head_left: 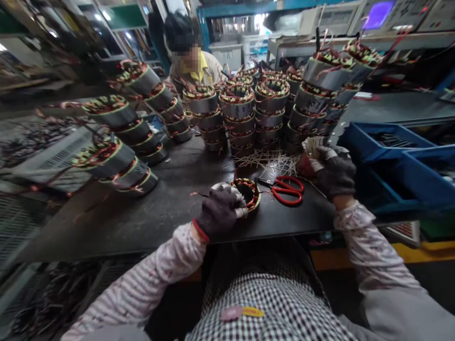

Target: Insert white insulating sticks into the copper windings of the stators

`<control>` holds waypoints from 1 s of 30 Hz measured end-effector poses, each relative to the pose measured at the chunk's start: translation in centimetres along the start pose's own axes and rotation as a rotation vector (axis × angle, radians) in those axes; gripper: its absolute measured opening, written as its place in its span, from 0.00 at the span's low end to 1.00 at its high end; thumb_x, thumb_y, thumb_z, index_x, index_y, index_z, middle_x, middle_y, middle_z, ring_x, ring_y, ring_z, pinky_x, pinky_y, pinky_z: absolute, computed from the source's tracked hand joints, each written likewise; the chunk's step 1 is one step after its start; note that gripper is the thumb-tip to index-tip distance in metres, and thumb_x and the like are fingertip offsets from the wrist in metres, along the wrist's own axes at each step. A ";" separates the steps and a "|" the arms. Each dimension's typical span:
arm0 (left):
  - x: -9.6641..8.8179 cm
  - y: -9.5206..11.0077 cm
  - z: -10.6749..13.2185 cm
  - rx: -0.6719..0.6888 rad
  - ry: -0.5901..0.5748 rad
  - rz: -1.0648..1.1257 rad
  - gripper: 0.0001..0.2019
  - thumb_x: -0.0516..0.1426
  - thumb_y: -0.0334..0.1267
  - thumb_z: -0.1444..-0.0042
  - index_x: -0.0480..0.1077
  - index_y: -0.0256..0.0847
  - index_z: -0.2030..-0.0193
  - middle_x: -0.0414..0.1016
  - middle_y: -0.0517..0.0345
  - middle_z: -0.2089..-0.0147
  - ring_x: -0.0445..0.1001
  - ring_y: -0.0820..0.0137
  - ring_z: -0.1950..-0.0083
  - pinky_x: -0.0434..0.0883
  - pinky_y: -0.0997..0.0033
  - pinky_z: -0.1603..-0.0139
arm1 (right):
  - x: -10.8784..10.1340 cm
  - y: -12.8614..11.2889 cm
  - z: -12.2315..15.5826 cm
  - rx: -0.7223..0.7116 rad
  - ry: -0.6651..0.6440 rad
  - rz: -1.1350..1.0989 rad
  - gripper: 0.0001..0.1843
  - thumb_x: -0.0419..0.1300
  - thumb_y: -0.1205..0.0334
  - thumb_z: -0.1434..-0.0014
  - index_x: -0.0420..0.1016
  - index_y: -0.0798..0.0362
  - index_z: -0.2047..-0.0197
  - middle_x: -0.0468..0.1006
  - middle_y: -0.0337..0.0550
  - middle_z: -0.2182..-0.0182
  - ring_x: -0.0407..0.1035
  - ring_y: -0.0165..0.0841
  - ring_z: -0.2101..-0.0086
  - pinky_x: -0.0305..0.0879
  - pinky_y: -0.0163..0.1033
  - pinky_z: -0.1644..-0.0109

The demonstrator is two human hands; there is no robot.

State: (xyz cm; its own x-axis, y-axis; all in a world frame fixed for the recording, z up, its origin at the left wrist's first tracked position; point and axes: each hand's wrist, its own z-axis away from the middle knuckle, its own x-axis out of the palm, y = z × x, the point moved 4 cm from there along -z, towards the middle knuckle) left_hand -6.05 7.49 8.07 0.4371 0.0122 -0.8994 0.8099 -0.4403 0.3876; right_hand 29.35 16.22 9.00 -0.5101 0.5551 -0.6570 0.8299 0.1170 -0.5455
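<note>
My left hand, in a dark glove with white-wrapped fingertips, grips the near-left rim of a motor stator lying on the table. Copper windings line the stator's ring. Further right, my right hand, gloved the same way, is closed at a bundle of thin pale strips with a reddish wrap or holder around its lower part. Its fingertips are partly hidden against the bundle. Red-handled scissors lie between the two hands, blades toward the stator. Behind them, loose pale strips are scattered on the tabletop.
Stacked stators stand in a row across the back, with leaning stacks at the left. Blue bins sit at the right. Across the table is another person. A perforated crate stands beyond the table's left edge.
</note>
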 end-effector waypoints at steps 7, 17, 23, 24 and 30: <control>4.0 -2.3 3.5 0.146 0.303 0.012 0.15 0.72 0.44 0.32 0.88 0.48 0.41 0.90 0.47 0.35 0.86 0.49 0.32 0.74 0.34 0.21 | -0.3 -0.2 -0.5 0.004 -0.115 0.014 0.11 0.69 0.63 0.27 0.88 0.56 0.45 0.90 0.58 0.48 0.81 0.40 0.50 0.73 0.48 0.39; 3.7 -1.9 2.8 0.242 0.342 0.139 0.06 0.73 0.39 0.35 0.88 0.50 0.52 0.93 0.59 0.56 0.91 0.58 0.47 0.76 0.39 0.20 | -1.9 0.0 0.7 -0.027 0.037 0.177 0.22 0.72 0.63 0.29 0.85 0.58 0.35 0.89 0.65 0.44 0.83 0.49 0.45 0.74 0.53 0.41; 4.0 -1.5 3.1 0.165 0.352 0.131 0.09 0.72 0.40 0.36 0.87 0.48 0.50 0.94 0.55 0.52 0.90 0.52 0.39 0.73 0.34 0.17 | 1.2 -2.5 -3.4 -0.020 -0.218 0.261 0.26 0.70 0.53 0.25 0.85 0.64 0.34 0.87 0.68 0.41 0.81 0.45 0.44 0.67 0.52 0.41; 3.9 -1.4 3.2 0.157 0.366 0.095 0.08 0.71 0.39 0.35 0.87 0.48 0.49 0.94 0.54 0.52 0.90 0.51 0.39 0.74 0.34 0.18 | 2.1 -2.9 -3.9 -0.019 -0.250 0.246 0.24 0.68 0.54 0.24 0.86 0.65 0.37 0.87 0.67 0.42 0.80 0.43 0.44 0.66 0.52 0.40; 2.8 -0.3 3.5 0.286 0.528 0.036 0.06 0.67 0.35 0.32 0.85 0.50 0.52 0.93 0.59 0.55 0.92 0.56 0.50 0.86 0.45 0.33 | 2.3 -4.3 -3.9 -0.048 -0.198 0.060 0.11 0.64 0.67 0.22 0.85 0.63 0.44 0.89 0.61 0.45 0.79 0.40 0.45 0.70 0.49 0.31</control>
State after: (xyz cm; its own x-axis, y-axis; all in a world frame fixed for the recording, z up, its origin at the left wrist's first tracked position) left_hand -6.46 4.48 4.70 0.6570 0.4051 -0.6358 0.6854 -0.6722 0.2800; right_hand 25.51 20.17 11.89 -0.4899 0.3898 -0.7798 0.8676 0.1304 -0.4799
